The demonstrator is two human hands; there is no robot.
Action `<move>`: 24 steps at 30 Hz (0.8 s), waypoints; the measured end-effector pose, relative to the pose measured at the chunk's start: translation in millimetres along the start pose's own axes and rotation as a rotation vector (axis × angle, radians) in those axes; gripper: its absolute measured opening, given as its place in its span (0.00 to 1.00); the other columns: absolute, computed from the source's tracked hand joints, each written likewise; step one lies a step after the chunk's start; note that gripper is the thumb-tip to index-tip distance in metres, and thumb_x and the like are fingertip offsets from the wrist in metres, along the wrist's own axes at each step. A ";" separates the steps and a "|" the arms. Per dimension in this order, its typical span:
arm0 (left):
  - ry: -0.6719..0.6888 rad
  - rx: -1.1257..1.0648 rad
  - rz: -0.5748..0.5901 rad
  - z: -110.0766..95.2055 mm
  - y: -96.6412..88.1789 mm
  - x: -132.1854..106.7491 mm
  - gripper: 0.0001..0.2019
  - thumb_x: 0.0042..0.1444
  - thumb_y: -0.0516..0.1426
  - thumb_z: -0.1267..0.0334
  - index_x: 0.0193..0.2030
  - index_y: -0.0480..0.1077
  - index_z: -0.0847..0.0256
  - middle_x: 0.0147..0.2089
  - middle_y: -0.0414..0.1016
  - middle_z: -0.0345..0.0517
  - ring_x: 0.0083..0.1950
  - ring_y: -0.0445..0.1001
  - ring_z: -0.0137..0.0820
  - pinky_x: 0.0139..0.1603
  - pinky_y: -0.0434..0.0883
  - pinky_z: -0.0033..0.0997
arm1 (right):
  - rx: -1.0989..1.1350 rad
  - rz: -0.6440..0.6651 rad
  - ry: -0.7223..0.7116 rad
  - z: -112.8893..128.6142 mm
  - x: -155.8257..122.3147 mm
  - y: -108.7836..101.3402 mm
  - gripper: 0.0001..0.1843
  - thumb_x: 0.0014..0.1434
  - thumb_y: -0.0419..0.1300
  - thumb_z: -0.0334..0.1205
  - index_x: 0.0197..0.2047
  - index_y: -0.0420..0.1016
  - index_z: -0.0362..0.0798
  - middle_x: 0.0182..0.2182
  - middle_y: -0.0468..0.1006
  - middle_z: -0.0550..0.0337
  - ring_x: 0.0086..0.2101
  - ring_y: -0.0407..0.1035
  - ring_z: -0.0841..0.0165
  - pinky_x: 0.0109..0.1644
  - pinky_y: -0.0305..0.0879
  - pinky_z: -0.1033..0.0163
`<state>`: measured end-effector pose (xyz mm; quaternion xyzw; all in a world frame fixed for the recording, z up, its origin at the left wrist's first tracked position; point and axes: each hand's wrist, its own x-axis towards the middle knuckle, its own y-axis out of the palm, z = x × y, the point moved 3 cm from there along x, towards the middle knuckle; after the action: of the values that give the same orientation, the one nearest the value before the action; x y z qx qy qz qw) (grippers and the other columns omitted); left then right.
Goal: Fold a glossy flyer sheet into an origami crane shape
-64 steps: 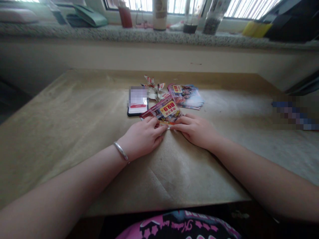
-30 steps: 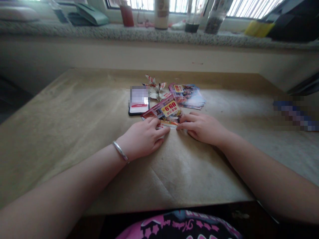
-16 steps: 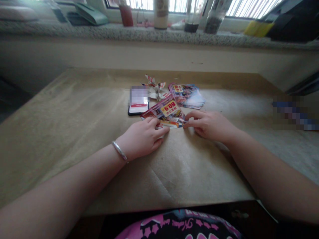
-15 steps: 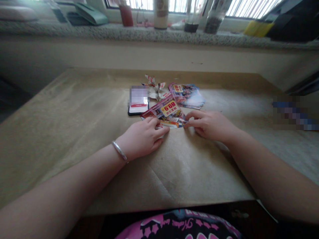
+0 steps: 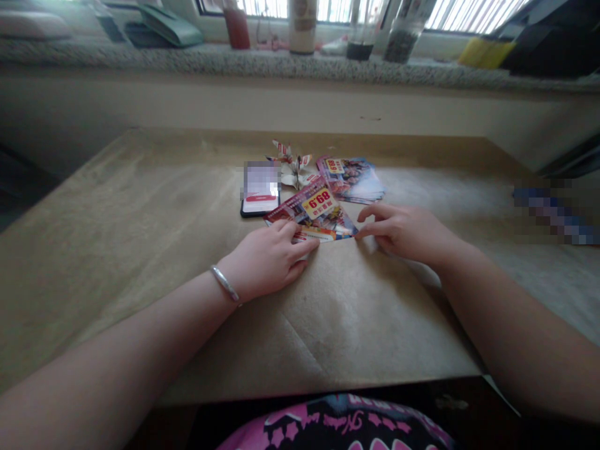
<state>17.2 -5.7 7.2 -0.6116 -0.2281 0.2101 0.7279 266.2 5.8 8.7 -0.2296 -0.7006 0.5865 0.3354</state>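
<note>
A colourful folded flyer (image 5: 321, 209) with a yellow price patch lies on the brown paper sheet (image 5: 140, 237) covering the table. My left hand (image 5: 267, 259), with a silver bracelet (image 5: 225, 284) on its wrist, presses its curled fingers down on the flyer's near left edge. My right hand (image 5: 407, 231) is at the flyer's right tip, thumb and forefinger pinched close to that corner.
A phone (image 5: 260, 194) lies just left of the flyer. Behind it sit a small folded paper crane (image 5: 293, 165) and a stack of similar flyers (image 5: 354, 178). A speckled window sill (image 5: 281, 62) with jars and bottles runs along the back.
My right hand has slid to the right along the flyer's near edge, from beside my left fingers out to the right corner. My left hand has stayed in place.
</note>
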 end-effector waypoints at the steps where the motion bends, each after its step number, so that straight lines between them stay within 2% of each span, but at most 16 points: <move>1: 0.000 -0.001 0.000 0.1 0.3 -0.1 0.19 0.64 0.50 0.57 0.60 0.68 0.55 0.50 0.70 0.55 0.51 0.70 0.43 0.49 0.72 0.42 | 0.001 0.002 0.001 -0.9 -0.5 0.2 0.21 0.55 0.55 0.27 0.42 0.82 0.59 0.49 0.78 0.60 0.34 0.73 0.70 0.33 0.62 0.64; 14: 0.006 0.010 0.001 1.1 1.0 -1.2 0.19 0.65 0.50 0.57 0.59 0.68 0.55 0.49 0.70 0.55 0.50 0.70 0.41 0.49 0.72 0.41 | 0.040 -0.022 0.011 -9.3 -5.9 -0.5 0.19 0.55 0.54 0.27 0.37 0.83 0.57 0.51 0.77 0.59 0.35 0.74 0.69 0.35 0.65 0.62; 18: 0.003 0.002 0.002 1.4 0.0 -1.4 0.18 0.65 0.50 0.57 0.59 0.68 0.55 0.49 0.70 0.55 0.50 0.70 0.42 0.50 0.72 0.42 | 0.110 -0.114 0.026 -8.0 -6.3 -1.7 0.17 0.57 0.53 0.29 0.34 0.83 0.53 0.48 0.79 0.58 0.37 0.75 0.67 0.40 0.68 0.60; 21: 0.005 -0.007 0.003 1.5 -0.3 -0.3 0.18 0.65 0.50 0.57 0.59 0.68 0.55 0.50 0.70 0.56 0.51 0.70 0.42 0.51 0.72 0.43 | 0.166 -0.207 0.008 0.0 -1.6 -2.3 0.17 0.58 0.52 0.28 0.38 0.82 0.50 0.42 0.81 0.55 0.41 0.73 0.63 0.47 0.69 0.57; 24: 0.012 -0.014 -0.004 1.7 0.0 1.1 0.19 0.65 0.50 0.57 0.60 0.68 0.54 0.51 0.70 0.56 0.52 0.69 0.43 0.52 0.72 0.44 | 0.204 -0.187 -0.060 12.8 6.3 1.8 0.15 0.60 0.53 0.30 0.41 0.81 0.49 0.40 0.81 0.55 0.40 0.71 0.63 0.48 0.68 0.56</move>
<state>17.1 -3.7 7.5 -0.6174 -0.2262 0.2034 0.7255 252.4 2.1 7.1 -0.1102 -0.6655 0.6273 0.3891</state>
